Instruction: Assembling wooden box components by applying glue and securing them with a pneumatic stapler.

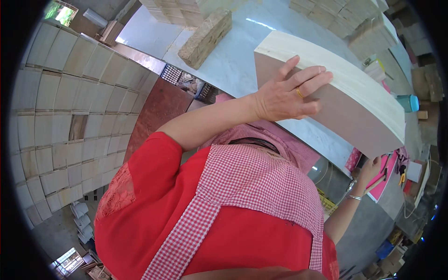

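Observation:
A large, long block (326,107) with a pale wood-coloured top and a pinkish-brown side sits tilted over the near edge of the table. My left hand (291,91), wearing a ring, lies against its brown side and upper edge, with the fingers stretched and spread. Low at the right, my right hand (370,169) is close beside the block's near right corner. Its fingers are bent and partly hidden, so I cannot see whether they touch the block or hold anything. A thin brown stick-like tool (377,183) shows just beside that hand, over a bright pink sheet (385,175).
The pale glossy table (252,46) carries a rough brown wooden block (205,38) and stacks of pale blocks (333,16). A tall wall of stacked pale blocks (65,107) stands at left. A teal cup (408,103) and yellow-handled tool (402,178) are at right.

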The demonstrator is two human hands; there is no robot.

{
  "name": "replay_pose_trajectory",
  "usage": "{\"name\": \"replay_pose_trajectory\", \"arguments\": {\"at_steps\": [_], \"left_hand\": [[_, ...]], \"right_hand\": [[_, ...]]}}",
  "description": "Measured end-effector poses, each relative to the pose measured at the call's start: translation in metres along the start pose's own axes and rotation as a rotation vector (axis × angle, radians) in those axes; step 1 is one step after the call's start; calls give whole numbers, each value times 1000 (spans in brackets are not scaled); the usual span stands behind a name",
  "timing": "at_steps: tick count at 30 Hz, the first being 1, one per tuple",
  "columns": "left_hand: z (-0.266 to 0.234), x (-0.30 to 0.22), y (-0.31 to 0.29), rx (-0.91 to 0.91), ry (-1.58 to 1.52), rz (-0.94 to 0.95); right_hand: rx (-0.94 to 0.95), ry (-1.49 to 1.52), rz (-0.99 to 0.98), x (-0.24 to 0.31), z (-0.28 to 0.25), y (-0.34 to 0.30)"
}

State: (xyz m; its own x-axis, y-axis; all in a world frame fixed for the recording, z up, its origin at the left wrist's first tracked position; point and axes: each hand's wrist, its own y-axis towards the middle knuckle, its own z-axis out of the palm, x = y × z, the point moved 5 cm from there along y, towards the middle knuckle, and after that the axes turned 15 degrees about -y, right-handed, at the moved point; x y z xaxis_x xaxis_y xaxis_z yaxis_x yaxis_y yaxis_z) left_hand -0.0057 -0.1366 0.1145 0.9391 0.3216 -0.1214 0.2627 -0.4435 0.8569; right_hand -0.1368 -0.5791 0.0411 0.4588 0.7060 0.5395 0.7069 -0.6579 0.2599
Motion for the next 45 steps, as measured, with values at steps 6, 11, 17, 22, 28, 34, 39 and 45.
{"name": "replay_pose_trajectory", "arguments": {"at_steps": [6,11,17,22,28,34,39,45], "left_hand": [[14,1,-17,171,127,12],[24,11,-28,276,15,-133],[31,15,-37,343,99,-163],[46,8,-41,344,181,-49],[40,23,-8,376,46,-258],[52,48,10,614,-245,-751],[50,40,-11,453,-77,-698],[-40,38,-98,-85,-454,-859]], "right_hand": [[-78,-249,-167,20,1,-1],[-55,-674,-313,2,15,-14],[-88,-597,-218,5,17,-17],[-43,-639,-158,3,16,-18],[-62,-723,-96,-12,21,-4],[85,-663,-42,-21,19,18],[220,-649,32,-74,15,46],[419,-577,112,35,-20,50]]}}
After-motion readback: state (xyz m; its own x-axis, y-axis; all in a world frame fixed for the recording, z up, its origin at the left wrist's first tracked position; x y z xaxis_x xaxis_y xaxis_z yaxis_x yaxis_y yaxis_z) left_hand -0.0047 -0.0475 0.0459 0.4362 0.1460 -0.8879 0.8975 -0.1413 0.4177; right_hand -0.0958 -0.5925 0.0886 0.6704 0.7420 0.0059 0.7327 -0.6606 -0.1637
